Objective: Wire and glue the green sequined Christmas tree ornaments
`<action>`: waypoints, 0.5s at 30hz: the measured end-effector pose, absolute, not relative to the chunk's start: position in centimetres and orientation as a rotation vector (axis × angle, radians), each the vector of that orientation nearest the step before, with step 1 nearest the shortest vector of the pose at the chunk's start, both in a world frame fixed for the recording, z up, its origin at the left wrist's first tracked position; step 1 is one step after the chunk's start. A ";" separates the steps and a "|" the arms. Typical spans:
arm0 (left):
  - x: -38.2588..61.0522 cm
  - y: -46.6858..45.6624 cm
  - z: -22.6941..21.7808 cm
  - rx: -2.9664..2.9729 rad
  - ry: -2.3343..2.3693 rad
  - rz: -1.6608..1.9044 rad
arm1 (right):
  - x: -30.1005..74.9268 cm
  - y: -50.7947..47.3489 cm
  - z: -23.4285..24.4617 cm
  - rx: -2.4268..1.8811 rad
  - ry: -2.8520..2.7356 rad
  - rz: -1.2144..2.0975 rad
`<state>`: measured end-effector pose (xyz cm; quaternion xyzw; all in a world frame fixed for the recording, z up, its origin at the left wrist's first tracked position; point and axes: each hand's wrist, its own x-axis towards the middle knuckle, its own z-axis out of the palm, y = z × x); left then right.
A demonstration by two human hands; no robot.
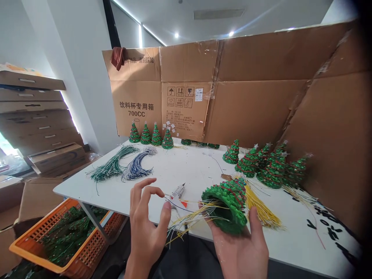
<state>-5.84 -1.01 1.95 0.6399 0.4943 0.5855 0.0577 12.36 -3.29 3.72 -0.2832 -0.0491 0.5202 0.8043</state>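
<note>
My right hand [242, 248] cradles a green glittery Christmas tree [229, 203], tipped on its side with its hollow base facing left. Yellow and white wires [188, 221] spill out of that base. My left hand [147, 221] is held up beside the wires, its thumb and forefinger pinched on a thin wire strand while the other fingers spread. A glue gun [178, 192] lies on the white table [186, 170] just behind the hands. A bundle of yellow wires [261, 209] lies to the right of the held tree.
Several finished trees [270, 166] stand at the right, more trees [151, 135] along the cardboard wall [232, 97]. Green wires [112, 164] and blue wires [136, 166] lie at the left. An orange basket [58, 236] of tree parts sits below the table's left edge. Boxes [37, 116] are stacked at the far left.
</note>
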 end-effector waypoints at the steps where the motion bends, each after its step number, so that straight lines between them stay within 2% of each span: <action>1: -5.3 -1.7 2.5 1.930 1.515 1.847 | 12.3 -3.3 3.8 -0.612 -0.092 1.124; 7: -1.9 -4.8 3.8 2.033 1.458 2.101 | 11.6 -3.4 3.4 -0.641 -0.028 1.210; 15: -0.6 -2.9 2.1 2.220 1.098 1.864 | 10.9 -4.4 2.1 -0.595 -0.242 1.448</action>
